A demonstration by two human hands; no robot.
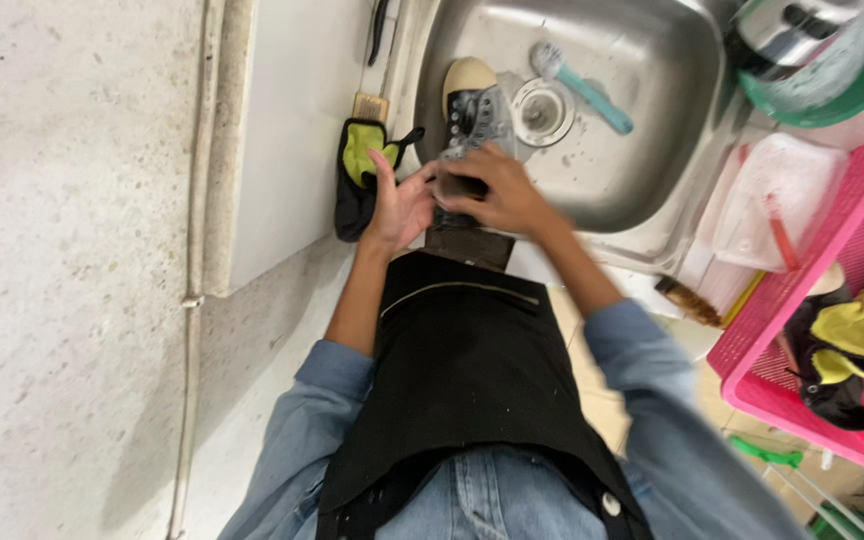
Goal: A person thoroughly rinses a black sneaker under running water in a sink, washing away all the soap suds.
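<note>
Both hands grip one grey sneaker (pixel 472 125) over the steel sink (pixel 642 170) rim | left hand (pixel 399 205) braces heel | right hand (pixel 497 190) clamps top | teal brush (pixel 582 88) lies far right of drain | black-yellow shoe (pixel 360 175) set aside left

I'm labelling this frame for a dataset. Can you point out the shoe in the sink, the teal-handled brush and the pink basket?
shoe (pixel 474 108): head view, on its grey laced upper.
teal-handled brush (pixel 599 102): head view, on the middle of its handle.
pink basket (pixel 758 318): head view, on its near rim.
</note>
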